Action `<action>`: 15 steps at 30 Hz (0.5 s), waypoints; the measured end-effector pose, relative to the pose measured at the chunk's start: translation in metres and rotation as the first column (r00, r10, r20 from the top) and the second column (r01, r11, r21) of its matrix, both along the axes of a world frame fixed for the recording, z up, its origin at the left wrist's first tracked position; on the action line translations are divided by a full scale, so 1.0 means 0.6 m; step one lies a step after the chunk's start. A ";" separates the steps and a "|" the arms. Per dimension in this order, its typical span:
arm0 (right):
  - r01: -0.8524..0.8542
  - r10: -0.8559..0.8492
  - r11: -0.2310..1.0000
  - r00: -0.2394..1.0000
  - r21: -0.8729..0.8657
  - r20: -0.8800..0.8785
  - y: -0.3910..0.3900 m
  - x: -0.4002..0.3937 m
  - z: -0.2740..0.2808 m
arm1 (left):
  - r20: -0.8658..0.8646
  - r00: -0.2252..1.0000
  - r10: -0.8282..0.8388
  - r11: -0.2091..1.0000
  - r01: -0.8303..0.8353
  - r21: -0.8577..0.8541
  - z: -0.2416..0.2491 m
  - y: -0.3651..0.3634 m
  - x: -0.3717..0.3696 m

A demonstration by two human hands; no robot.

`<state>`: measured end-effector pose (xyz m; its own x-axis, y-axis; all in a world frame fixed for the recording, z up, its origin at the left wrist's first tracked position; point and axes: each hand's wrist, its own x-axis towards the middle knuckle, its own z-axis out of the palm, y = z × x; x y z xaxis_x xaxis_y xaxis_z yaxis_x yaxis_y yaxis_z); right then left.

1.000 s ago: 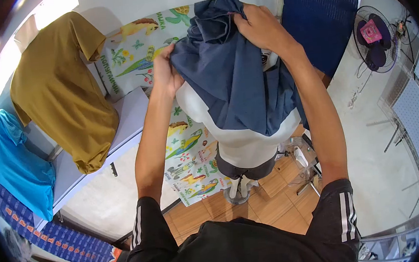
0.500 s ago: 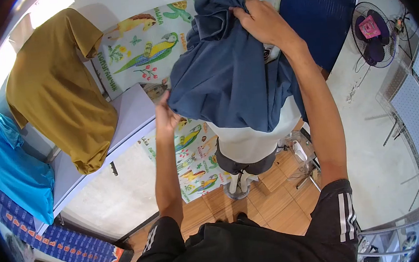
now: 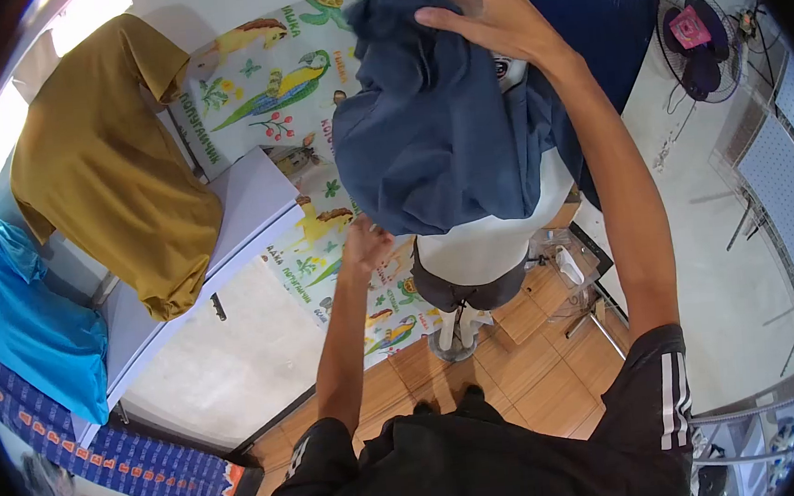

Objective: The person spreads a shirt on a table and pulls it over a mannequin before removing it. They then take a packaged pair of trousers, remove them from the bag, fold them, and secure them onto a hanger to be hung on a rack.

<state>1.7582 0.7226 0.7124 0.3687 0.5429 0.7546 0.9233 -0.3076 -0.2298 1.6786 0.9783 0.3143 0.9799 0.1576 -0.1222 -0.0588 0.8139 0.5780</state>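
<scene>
A dark blue-grey shirt [image 3: 435,142] hangs in loose folds over the upper part of a white mannequin [image 3: 472,247], whose bare waist shows below the cloth. My right hand [image 3: 496,21] grips the bunched fabric at the top, thumb on the near side. Low at the shirt's left edge is my left hand [image 3: 366,246], its fingers loosely bent and apart beside the cloth; I see no fabric held in it. Dark grey shorts [image 3: 470,289] cover the mannequin's hips. Part of a printed face or eye [image 3: 502,69] peeks out by my right wrist.
On the left, a mustard shirt [image 3: 111,168] and a bright blue shirt [image 3: 34,314] stand on forms along a white shelf [image 3: 253,194]. Animal-print sheeting [image 3: 263,91] covers the wall behind. A fan [image 3: 700,42] and a clear stand [image 3: 566,267] are to the right.
My left hand has come off the shirt's left side and moved down and right. The right hand has risen slightly with the bunched cloth, and the shirt's lower edge sits higher.
</scene>
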 end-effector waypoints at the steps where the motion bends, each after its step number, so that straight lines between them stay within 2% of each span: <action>1: -0.009 0.007 0.999 0.998 0.036 0.065 -0.015 -0.004 -0.015 | 0.029 0.998 0.062 0.998 -0.063 0.018 -0.010 0.019 -0.009; 2: -0.022 0.012 0.997 0.991 0.071 0.135 -0.033 -0.007 -0.027 | 0.065 0.990 0.125 0.991 -0.127 0.033 -0.016 0.046 -0.020; 4: 0.003 -0.023 0.995 0.978 0.100 0.205 -0.086 -0.017 -0.056 | 0.129 0.980 0.149 0.974 -0.168 0.153 0.042 0.082 -0.069; 5: 0.013 -0.041 0.993 0.970 0.115 0.240 -0.118 -0.022 -0.074 | 0.128 0.943 0.307 0.908 -0.330 0.257 0.089 0.078 -0.094; 6: 0.127 -0.132 0.991 0.957 0.037 0.257 -0.153 -0.028 -0.098 | 0.210 0.934 0.288 0.905 -0.337 0.261 0.125 0.094 -0.118; 7: 0.239 -0.219 0.970 0.934 -0.038 0.281 -0.186 -0.034 -0.124 | 0.160 0.874 0.459 0.850 -0.484 0.207 0.188 0.076 -0.141; 8: 0.359 -0.320 0.931 0.888 -0.063 0.332 -0.213 -0.038 -0.147 | 0.230 0.855 0.464 0.803 -0.516 0.297 0.225 0.083 -0.158; 9: 0.404 -0.354 0.910 0.874 -0.093 0.334 -0.237 -0.033 -0.165 | 0.291 0.814 0.502 0.713 -0.581 0.393 0.281 0.067 -0.176; 10: 0.448 -0.387 0.885 0.858 -0.124 0.339 -0.261 -0.027 -0.183 | 0.390 0.744 0.543 0.638 -0.667 0.385 0.337 0.032 -0.187; 12: 0.394 -0.340 0.896 0.906 -0.205 0.253 -0.305 0.001 -0.196 | 0.561 0.689 0.459 0.551 -0.716 0.429 0.426 -0.049 -0.201; 13: 0.305 -0.313 0.933 0.950 -0.189 -0.015 -0.312 0.006 -0.183 | 0.620 0.694 0.366 0.494 -0.709 0.503 0.456 -0.084 -0.195; 14: 0.221 -0.256 0.964 0.924 -0.149 -0.284 -0.316 0.007 -0.162 | 0.662 0.701 0.265 0.427 -0.701 0.571 0.483 -0.121 -0.185; 15: 0.120 -0.135 0.991 0.898 -0.063 -0.419 -0.325 0.024 -0.145 | 0.719 0.690 0.083 0.250 -0.713 0.656 0.508 -0.165 -0.170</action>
<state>1.7728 0.5277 0.6255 0.7154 0.4932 0.4949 0.6951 -0.4311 -0.5752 1.5768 0.8793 0.6191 0.5795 0.2385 0.7793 -0.6928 -0.3593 0.6252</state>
